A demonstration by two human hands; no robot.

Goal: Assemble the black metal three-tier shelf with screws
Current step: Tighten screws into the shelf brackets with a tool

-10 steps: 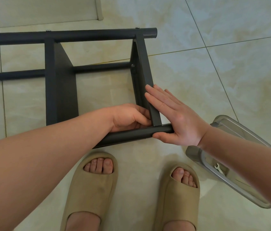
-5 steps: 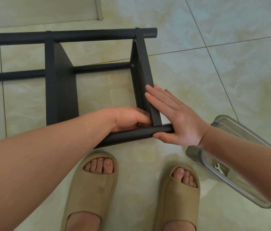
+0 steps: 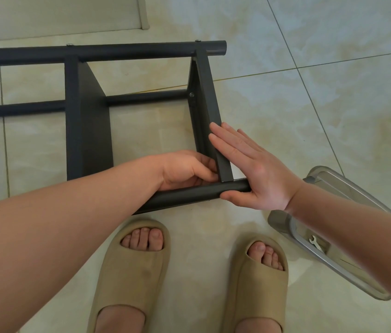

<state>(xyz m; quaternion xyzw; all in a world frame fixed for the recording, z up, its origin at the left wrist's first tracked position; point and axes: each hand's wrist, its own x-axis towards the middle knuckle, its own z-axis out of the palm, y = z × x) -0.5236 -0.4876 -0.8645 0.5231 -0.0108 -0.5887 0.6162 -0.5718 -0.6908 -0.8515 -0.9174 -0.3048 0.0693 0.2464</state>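
Shelf (image 3: 88, 131) lies sideways on the floor. Right hand (image 3: 257, 171) presses flat on its end. Left hand (image 3: 189, 171) curls inside the corner, grip hidden. If the right slips, the joint may misalign.

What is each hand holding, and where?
The left hand curls at the joint of near tube and end panel; anything pinched is hidden. The right hand presses flat on that panel, thumb under the tube.

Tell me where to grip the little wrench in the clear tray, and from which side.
Pinch the wrench across its thin shank, from straight above: it lies flat on the floor of the tray, whose raised rim would likely block any sideways approach.
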